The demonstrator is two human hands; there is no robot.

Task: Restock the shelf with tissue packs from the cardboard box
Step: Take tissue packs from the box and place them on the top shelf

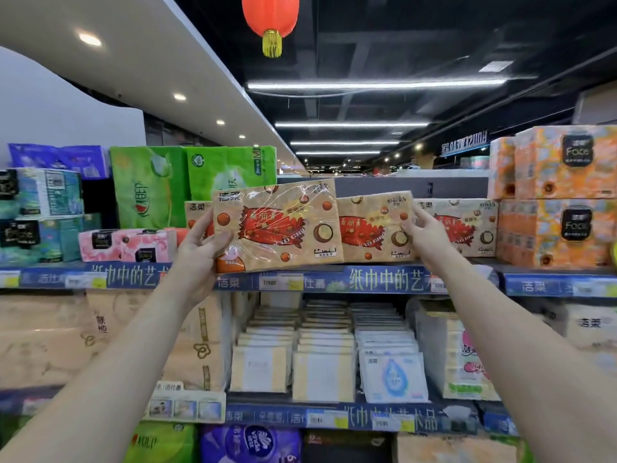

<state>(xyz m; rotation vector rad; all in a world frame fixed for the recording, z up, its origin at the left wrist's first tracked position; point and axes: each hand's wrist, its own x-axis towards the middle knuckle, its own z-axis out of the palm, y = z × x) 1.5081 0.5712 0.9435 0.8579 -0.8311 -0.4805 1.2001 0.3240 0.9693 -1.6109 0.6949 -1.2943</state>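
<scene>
A tan tissue pack (283, 225) with a red candy print is at the front edge of the top shelf (334, 282), and my left hand (200, 248) grips its left end. A second, matching pack (370, 228) stands just right of it on the shelf. My right hand (424, 228) touches that pack's right edge with its fingertips. A third pack of the same print (467, 225) stands behind my right hand, and another pokes out behind my left hand. The cardboard box is out of view.
Orange tissue bundles (554, 195) are stacked at the right of the top shelf; pink (127, 243), green (187, 185) and blue packs fill the left. The lower shelf (334, 419) holds rows of small flat packs. A red lantern (270, 18) hangs overhead.
</scene>
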